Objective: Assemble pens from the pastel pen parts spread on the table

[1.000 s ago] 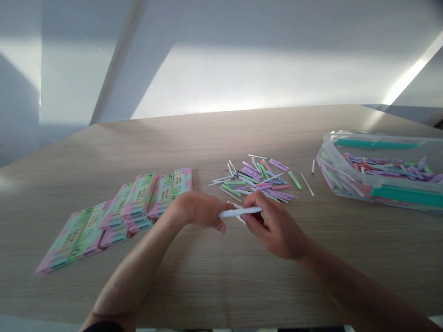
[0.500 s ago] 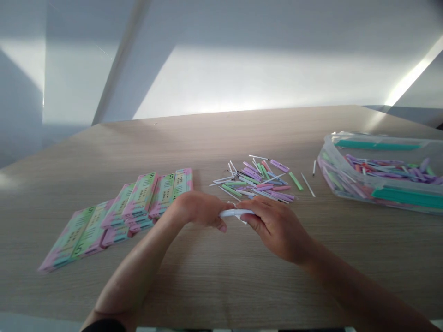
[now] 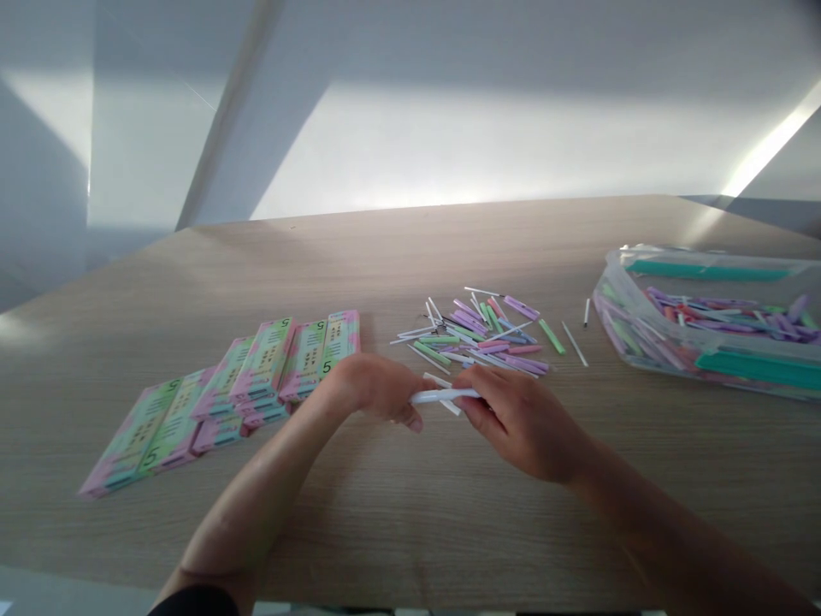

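Observation:
A thin white pen barrel lies level between both hands just above the wooden table. My left hand is closed on its left end. My right hand pinches its right end with the fingers curled round it. Right behind the hands lies a loose heap of pen parts: pink, purple and green caps and thin white refills. Another white piece rests on the table under the barrel.
A row of overlapping pink-and-green cardboard boxes marked 5 lies at the left. A clear plastic tub with teal handles, holding several coloured pen parts, stands at the right. Two stray refills lie between heap and tub.
My right hand slid left along the white barrel toward my left hand, then eased back slightly. The view has shifted a little; the things on the table have not moved.

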Available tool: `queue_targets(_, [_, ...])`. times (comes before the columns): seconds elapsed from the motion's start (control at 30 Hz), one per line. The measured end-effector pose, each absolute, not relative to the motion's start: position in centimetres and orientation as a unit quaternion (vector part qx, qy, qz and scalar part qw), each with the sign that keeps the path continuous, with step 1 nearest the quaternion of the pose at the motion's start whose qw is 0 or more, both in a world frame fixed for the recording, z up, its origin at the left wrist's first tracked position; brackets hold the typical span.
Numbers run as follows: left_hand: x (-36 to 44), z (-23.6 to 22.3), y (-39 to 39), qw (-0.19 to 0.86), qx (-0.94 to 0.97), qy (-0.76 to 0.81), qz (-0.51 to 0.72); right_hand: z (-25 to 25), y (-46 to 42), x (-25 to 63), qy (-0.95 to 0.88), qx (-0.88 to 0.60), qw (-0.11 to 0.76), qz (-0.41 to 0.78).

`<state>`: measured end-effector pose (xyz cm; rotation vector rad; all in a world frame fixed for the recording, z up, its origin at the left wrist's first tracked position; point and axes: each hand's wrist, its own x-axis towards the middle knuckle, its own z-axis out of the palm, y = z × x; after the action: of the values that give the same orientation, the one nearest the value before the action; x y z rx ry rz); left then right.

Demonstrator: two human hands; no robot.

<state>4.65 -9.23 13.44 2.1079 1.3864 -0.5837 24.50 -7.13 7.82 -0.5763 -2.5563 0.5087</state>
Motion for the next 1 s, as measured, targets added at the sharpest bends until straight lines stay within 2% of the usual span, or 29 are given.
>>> queue_targets(0.3, [4.8, 13.7, -9.3, 0.275, 0.78, 0.506, -0.244, 7.8, -7.2, 24.5, -0.913, -0.209, 0.245, 0.249])
queue_targets(0.67, [4.4, 13.4, -9.3, 0.252, 0.78, 0.519, -0.244, 7.0, -7.4, 23.8, -0.914, -0.255, 0.244, 0.199])
queue_targets(1.0, [4.3, 13.2, -9.1, 0.31, 0.773, 0.504, -0.23, 8.0, -7.6, 24.7, -0.911, -0.227, 0.228, 0.258])
